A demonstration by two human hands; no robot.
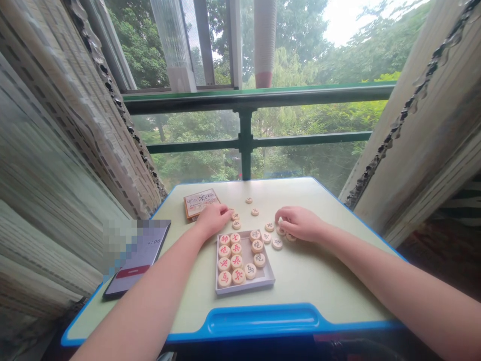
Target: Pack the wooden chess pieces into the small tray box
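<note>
A shallow white box tray (246, 289) holds xiangqi pieces: two columns of red-lettered ones at the left, several dark-lettered ones (259, 259) at the right and bottom. Beyond its far left corner my left hand (213, 219) has its fingers closed together at a xiangqi piece, mostly hidden behind the fingertips. Two loose pieces (236, 224) lie just beside it. To the right of the tray, the curled fingers of my right hand (298, 221) close on a xiangqi piece (281, 230) at the table. Another piece (290, 237) is partly covered under that hand.
The printed box lid (201, 203) lies behind my left hand. A tablet (139, 260) rests at the table's left edge. More loose pieces (254, 212) are scattered over the pale table (319, 296), which has a blue rim and front groove (263, 321). Curtains and a railing (246, 140) stand around it.
</note>
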